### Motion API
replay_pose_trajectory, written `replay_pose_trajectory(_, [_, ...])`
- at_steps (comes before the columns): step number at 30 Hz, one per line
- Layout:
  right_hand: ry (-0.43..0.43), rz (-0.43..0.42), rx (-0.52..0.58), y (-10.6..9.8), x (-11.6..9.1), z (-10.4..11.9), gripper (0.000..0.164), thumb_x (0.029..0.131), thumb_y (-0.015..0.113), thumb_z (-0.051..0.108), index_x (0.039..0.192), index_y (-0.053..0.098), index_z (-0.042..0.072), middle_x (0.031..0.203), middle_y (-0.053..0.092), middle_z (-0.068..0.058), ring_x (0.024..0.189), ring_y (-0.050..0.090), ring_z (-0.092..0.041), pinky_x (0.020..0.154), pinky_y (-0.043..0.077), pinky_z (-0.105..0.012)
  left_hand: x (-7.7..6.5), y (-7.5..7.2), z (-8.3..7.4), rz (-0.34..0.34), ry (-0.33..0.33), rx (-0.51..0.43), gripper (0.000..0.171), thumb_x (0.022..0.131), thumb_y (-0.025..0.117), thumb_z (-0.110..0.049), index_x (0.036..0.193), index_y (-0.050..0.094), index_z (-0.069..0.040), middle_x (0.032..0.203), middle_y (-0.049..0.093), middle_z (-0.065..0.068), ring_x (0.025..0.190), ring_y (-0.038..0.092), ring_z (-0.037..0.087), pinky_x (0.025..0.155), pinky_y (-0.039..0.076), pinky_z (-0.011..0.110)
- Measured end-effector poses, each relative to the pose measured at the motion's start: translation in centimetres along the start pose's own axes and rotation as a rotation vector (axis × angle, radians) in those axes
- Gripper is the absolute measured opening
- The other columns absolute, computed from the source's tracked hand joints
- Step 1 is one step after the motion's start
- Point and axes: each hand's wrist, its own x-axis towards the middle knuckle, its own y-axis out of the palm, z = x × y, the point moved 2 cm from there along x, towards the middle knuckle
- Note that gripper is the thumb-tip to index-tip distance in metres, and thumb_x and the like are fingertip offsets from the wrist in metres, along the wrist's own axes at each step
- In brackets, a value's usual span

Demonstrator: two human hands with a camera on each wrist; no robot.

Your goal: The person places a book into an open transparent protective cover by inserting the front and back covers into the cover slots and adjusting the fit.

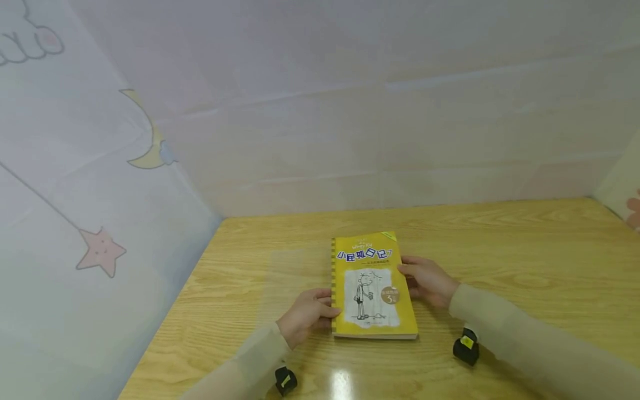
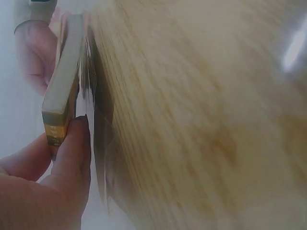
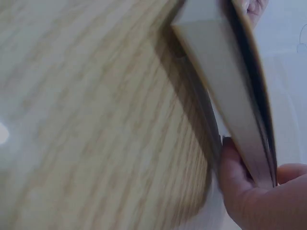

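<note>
A yellow paperback book (image 1: 367, 286) with a cartoon figure on its front cover lies face up between both hands. At its spine side, my left hand (image 1: 306, 315) grips the lower left edge, with the book between thumb and fingers in the left wrist view. My right hand (image 1: 430, 282) holds the opposite, page-side edge higher up. In the right wrist view the page block (image 3: 216, 72) shows, with a gap and shadow between the book and the tabletop. Beneath and left of the book lies a faint clear sheet (image 1: 287, 278), whose edges are hard to make out.
The wooden table (image 1: 525, 261) reaches back to a pale wall covering (image 1: 375, 139). Another covering with a moon and a star (image 1: 102, 253) hangs along the left side. Light glares off the tabletop near the front. A black wrist device (image 1: 466, 347) sits under each sleeve.
</note>
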Motion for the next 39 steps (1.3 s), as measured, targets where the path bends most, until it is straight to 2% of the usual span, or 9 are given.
replay_pose_trajectory(4, [0.022, 0.041, -0.018, 0.2, 0.2, 0.0, 0.056, 0.103, 0.035, 0.006, 0.151, 0.011, -0.009, 0.121, 0.059, -0.023, 0.091, 0.063, -0.019, 0.081, 0.055, -0.04, 0.1, -0.2, 0.0, 0.008, 0.001, 0.007, 0.048, 0.088, 0.056, 0.015, 0.133, 0.041, 0.018, 0.115, 0.065, 0.022, 0.092, 0.066, 0.024, 0.08, 0.056, 0.038])
replay_pose_trajectory(9, [0.02, 0.047, -0.088, 0.6, 0.6, -0.1, 0.056, 0.103, 0.036, 0.004, 0.15, 0.011, -0.011, 0.121, 0.059, -0.026, 0.089, 0.064, -0.019, 0.079, 0.056, -0.038, 0.1, -0.5, 0.1, 0.006, -0.004, -0.002, 0.048, 0.088, 0.055, 0.016, 0.133, 0.04, 0.021, 0.115, 0.063, 0.025, 0.094, 0.066, 0.025, 0.081, 0.056, 0.038])
replay_pose_trajectory(12, [0.002, 0.032, -0.154, 1.0, 1.1, -0.2, 0.052, 0.103, 0.037, 0.004, 0.149, 0.019, -0.012, 0.115, 0.063, -0.024, 0.086, 0.066, -0.02, 0.074, 0.057, -0.037, 0.2, -0.8, 0.2, -0.002, -0.014, -0.006, 0.047, 0.088, 0.055, 0.017, 0.132, 0.039, 0.022, 0.115, 0.063, 0.026, 0.094, 0.067, 0.027, 0.082, 0.056, 0.039])
replay_pose_trajectory(17, [-0.029, 0.007, -0.344, 1.5, 2.1, 0.0, 0.045, 0.103, 0.039, 0.007, 0.142, 0.035, -0.014, 0.096, 0.068, -0.013, 0.076, 0.063, -0.016, 0.064, 0.055, -0.03, 0.5, -1.5, 0.2, -0.029, -0.034, 0.02, 0.047, 0.088, 0.055, 0.016, 0.132, 0.038, 0.023, 0.116, 0.061, 0.029, 0.095, 0.066, 0.028, 0.083, 0.055, 0.04])
replay_pose_trajectory(21, [-0.026, 0.003, -0.458, 1.9, 2.5, 0.3, 0.037, 0.103, 0.039, 0.008, 0.132, 0.048, -0.013, 0.083, 0.067, -0.007, 0.067, 0.059, -0.014, 0.058, 0.051, -0.027, 0.9, -1.8, -0.1, -0.033, -0.036, 0.052, 0.049, 0.088, 0.055, 0.016, 0.133, 0.035, 0.024, 0.12, 0.057, 0.032, 0.1, 0.065, 0.032, 0.084, 0.055, 0.04])
replay_pose_trajectory(25, [-0.034, 0.001, -0.522, 1.8, 2.6, 0.5, 0.033, 0.103, 0.039, 0.008, 0.126, 0.051, -0.013, 0.073, 0.062, -0.004, 0.058, 0.055, -0.012, 0.054, 0.05, -0.025, 1.2, -1.8, -0.4, -0.015, -0.039, 0.087, 0.053, 0.089, 0.055, 0.015, 0.136, 0.033, 0.023, 0.124, 0.055, 0.033, 0.102, 0.064, 0.033, 0.084, 0.055, 0.04])
replay_pose_trajectory(29, [-0.027, -0.015, -0.507, 1.6, 2.9, 0.4, 0.032, 0.102, 0.039, 0.009, 0.125, 0.046, -0.012, 0.07, 0.058, -0.006, 0.053, 0.051, -0.013, 0.05, 0.049, -0.025, 1.4, -1.6, -0.6, -0.009, -0.037, 0.099, 0.051, 0.089, 0.056, 0.015, 0.135, 0.037, 0.021, 0.121, 0.059, 0.03, 0.101, 0.065, 0.032, 0.084, 0.055, 0.04])
replay_pose_trajectory(34, [0.002, -0.05, -0.455, 1.5, 3.3, 0.2, 0.043, 0.1, 0.04, 0.011, 0.135, 0.034, -0.013, 0.078, 0.058, -0.011, 0.055, 0.052, -0.015, 0.048, 0.05, -0.025, 1.4, -1.4, -0.7, -0.028, -0.028, 0.125, 0.045, 0.088, 0.057, 0.015, 0.131, 0.045, 0.019, 0.111, 0.065, 0.024, 0.097, 0.067, 0.03, 0.082, 0.056, 0.04])
replay_pose_trajectory(39, [0.013, -0.045, -0.41, 1.2, 3.6, 0.0, 0.043, 0.102, 0.039, 0.016, 0.135, 0.033, -0.012, 0.081, 0.06, -0.013, 0.056, 0.054, -0.016, 0.049, 0.052, -0.029, 1.7, -1.3, -0.5, -0.056, -0.019, 0.176, 0.039, 0.088, 0.058, 0.015, 0.127, 0.052, 0.018, 0.106, 0.067, 0.021, 0.093, 0.067, 0.028, 0.079, 0.057, 0.04])
